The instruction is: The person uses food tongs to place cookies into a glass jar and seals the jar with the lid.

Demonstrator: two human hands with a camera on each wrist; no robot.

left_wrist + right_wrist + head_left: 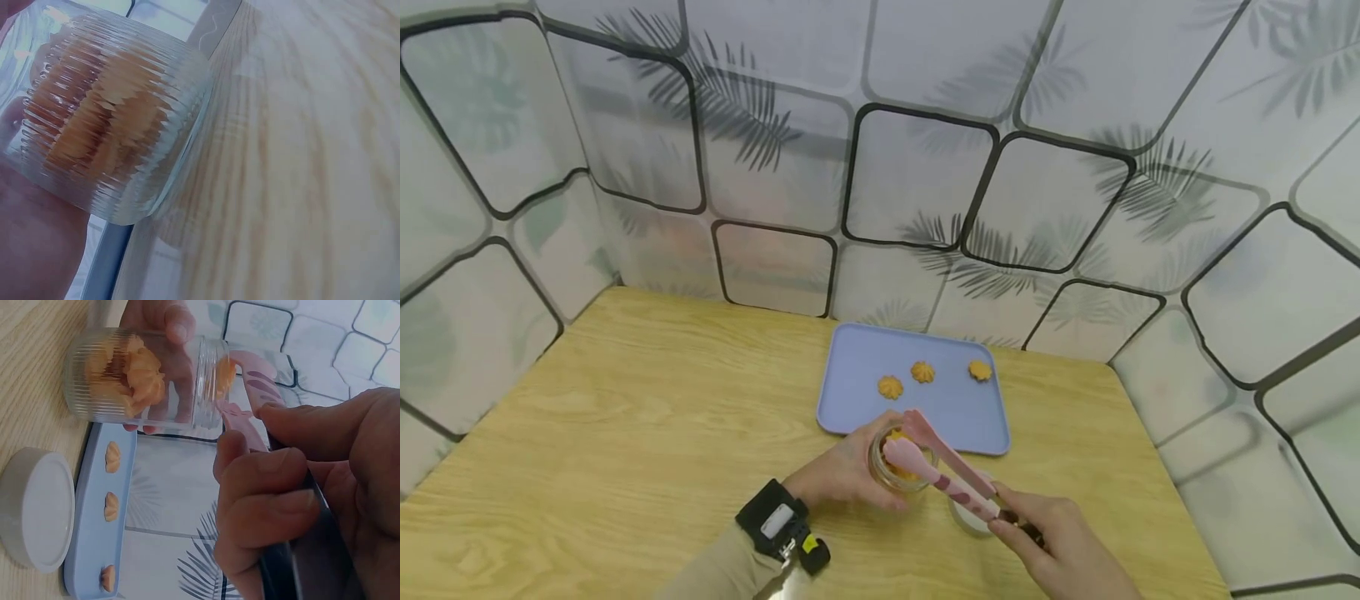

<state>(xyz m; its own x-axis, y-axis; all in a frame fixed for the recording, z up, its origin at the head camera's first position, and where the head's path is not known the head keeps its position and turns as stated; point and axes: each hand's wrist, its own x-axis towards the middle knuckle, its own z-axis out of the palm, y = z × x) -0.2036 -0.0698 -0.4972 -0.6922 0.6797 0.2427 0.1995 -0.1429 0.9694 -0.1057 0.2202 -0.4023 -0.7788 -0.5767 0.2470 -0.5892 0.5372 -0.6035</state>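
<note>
Gripping the glass jar (887, 478) near the blue tray (951, 421), our left hand (859, 473) shows in the head view; our right hand (1060, 537) pinches the pink tongs (951, 458). Our left wrist view shows cookies (119, 106) inside the jar, over the wooden table (300, 162). In our right wrist view, one cookie (225, 376) sits between the tong tips at the jar's mouth.

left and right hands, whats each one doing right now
Left hand: holding the ribbed glass jar.
Right hand: gripping the pink tongs.
</note>
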